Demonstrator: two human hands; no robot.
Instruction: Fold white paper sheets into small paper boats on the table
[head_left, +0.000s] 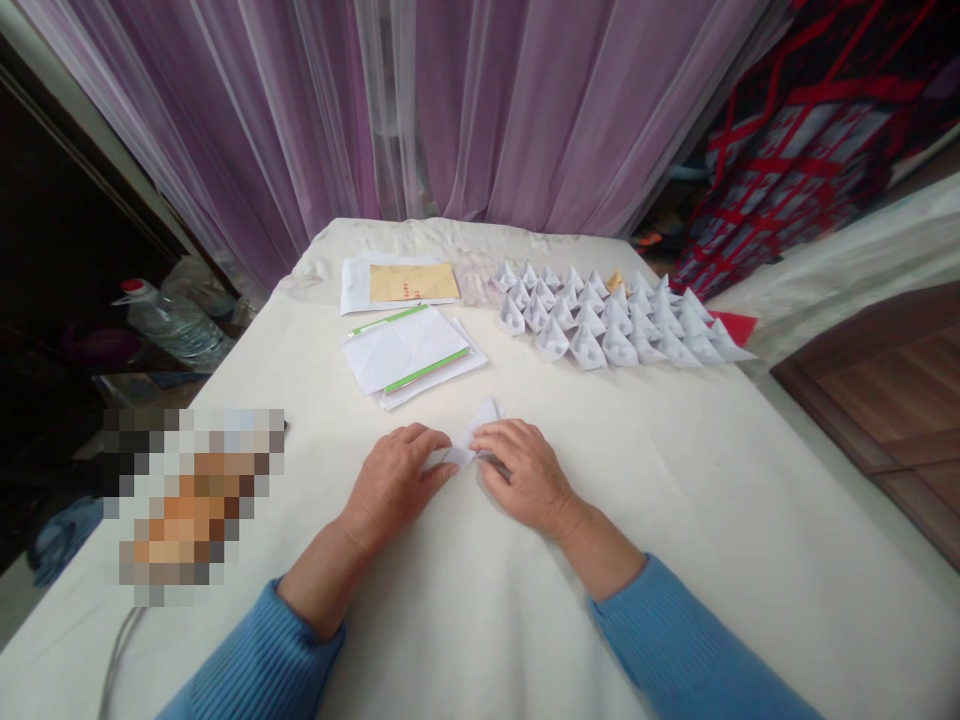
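Observation:
A small white folded piece of paper (pixel 484 415) with a pointed top lies near the middle of the table, between my two hands. My left hand (pixel 401 467) pinches its left corner between thumb and fingers. On the other side, my right hand (pixel 523 470) has its fingers closed over the paper's right part and hides some of it. Beyond them, to the right, stand several rows of white folded paper shapes (pixel 589 318) with pointed tips, one of them yellow.
A stack of white sheets (pixel 409 345) with green pencil-like sticks lies behind my hands. Farther back is a tan envelope (pixel 412 282) on white paper. A pixelated object with a cable (pixel 124 640) lies at left. A large water bottle (pixel 176 325) stands beyond the table's left edge.

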